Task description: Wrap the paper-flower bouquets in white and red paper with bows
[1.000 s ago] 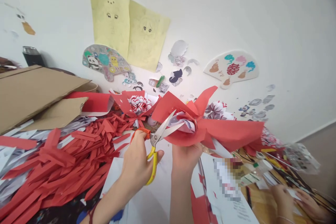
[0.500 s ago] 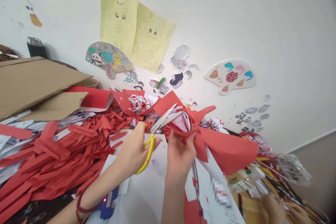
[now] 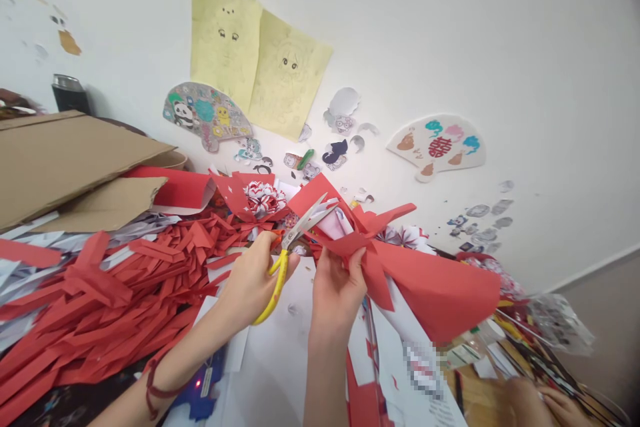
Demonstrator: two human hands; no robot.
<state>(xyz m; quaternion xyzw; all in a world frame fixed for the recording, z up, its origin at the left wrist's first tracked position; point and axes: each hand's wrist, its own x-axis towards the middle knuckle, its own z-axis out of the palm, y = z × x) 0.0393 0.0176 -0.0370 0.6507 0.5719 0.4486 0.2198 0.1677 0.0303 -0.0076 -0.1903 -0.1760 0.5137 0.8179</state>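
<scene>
My left hand is closed on the yellow-handled scissors, its wrist circled by a dark red cord. The blades point up and right, slightly parted, close to a white, pointed fold of paper. Pinched in my right hand is a piece of folded red paper with white inner layers and several flaps sticking out. One broad red flap extends to the right. Beneath both hands lies a white board or sheet.
Folded red paper strips heap on the left, below brown cardboard. A red-and-white paper flower stands near the wall. A blue tool with a red light lies beneath my left forearm. Another person's hands work at lower right.
The scissors have shifted slightly left, and their blade tips are closer together. My right hand has moved a little left and turned the red paper slightly.
</scene>
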